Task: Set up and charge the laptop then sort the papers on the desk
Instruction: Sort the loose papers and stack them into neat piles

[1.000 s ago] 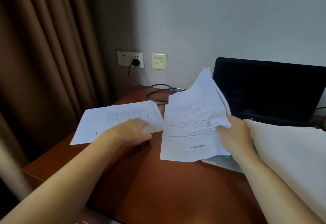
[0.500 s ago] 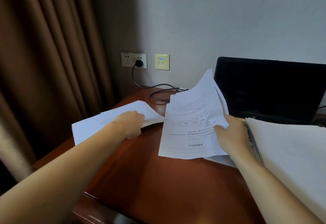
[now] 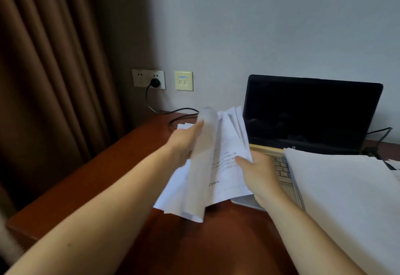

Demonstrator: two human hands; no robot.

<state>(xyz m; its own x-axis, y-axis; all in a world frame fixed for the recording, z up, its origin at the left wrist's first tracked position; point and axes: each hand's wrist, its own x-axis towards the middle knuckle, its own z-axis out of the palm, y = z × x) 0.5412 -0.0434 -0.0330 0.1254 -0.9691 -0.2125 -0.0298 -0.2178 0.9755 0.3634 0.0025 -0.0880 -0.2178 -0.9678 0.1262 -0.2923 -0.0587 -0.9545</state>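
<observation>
Over the desk: two bare forearms stretched above the reddish-brown wooden desk, converging toward its back edge.
Laptop: an open silver laptop with a black screen sat at the back right of the desk, its screen dark and part of its keyboard showing.
Papers: a fanned stack of white printed papers was held clear of the wood just left of the laptop. Its top corners splayed toward the wall and its lower edge hung over the laptop's front left corner. Printed lines showed but were too small to read.
Left hand: the left hand gripped a blurred white sheet, with one digit stretched up along its edge. The sheet stood nearly upright against the left side of the fanned stack, and blur hid how the other fingers lay.
Right hand: the right hand pinched the fanned stack at its right edge, thumb on the top page and fingers hidden beneath.
Large sheet: a large plain white sheet lay over the right part of the keyboard.
Charger: a black plug sat in the pale wall socket, and its black cable ran down onto the desk behind the papers.
Surroundings: a cream data outlet plate was just right of the socket, and a brown pleated curtain hung at the left.
</observation>
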